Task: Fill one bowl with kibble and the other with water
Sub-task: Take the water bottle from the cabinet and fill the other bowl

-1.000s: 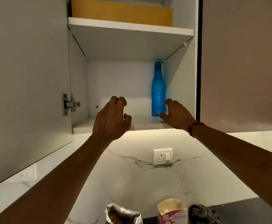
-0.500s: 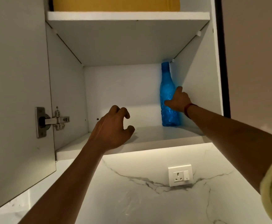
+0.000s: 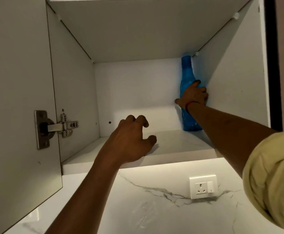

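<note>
1. One blue bottle (image 3: 186,76) stands upright in the back right corner of the cabinet shelf (image 3: 175,141).
2. Right hand (image 3: 192,96): grip clamped around the bottle's middle.
3. Left hand (image 3: 131,144): fingers curled loosely, holding nothing, braced at the shelf's front edge.
4. Risk: the arm is at full stretch; the bottle may slip or knock the cabinet's side wall as it comes out.
5. No bowls in view.

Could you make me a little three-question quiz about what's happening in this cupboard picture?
1. True or false: the right hand is wrapped around the blue bottle.
2. Where does the bottle stand? A) back right corner of the shelf B) front left corner C) on the counter
3. What is the left hand holding?

Key: 1 true; 2 A; 3 nothing, its fingers are curled over the shelf edge.
</note>
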